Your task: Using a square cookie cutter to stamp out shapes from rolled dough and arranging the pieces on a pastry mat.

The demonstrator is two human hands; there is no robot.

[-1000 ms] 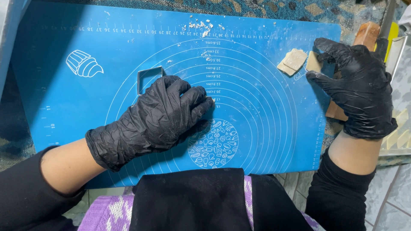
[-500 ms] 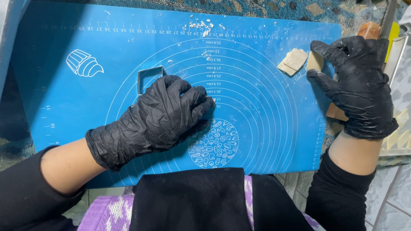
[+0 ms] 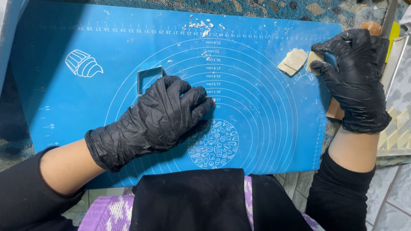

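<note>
Nearest, a dark apron over a purple cloth sits at the person's lap, and just beyond it the blue mat spreads flat over the work surface, printed with rings and a cupcake outline.

On the mat the left hand, in a black glove, rests palm down with its fingers loosely curled and together — it grips nothing that I can see. Touching its knuckles on the far side is a small metal cutter, a diamond-shaped open frame: stiff, light, thin-edged, best taken by its top rim or pinched across two opposite walls.

Further off, at the mat's right edge, the right hand lies over a wooden block, the fingers bent down, and the fingertips pinch or press a pale dough piece; whether they are truly clamped on it I cannot tell. Just beside it lie two more dough squares, overlapping. I'd judge the dough soft, light, a bit tacky — easy to dent or tear, so lift it under the edge, not by a corner.

Farthest, crumbs are scattered near the mat's far edge, and a tray of cut pieces stands to the right.
</note>
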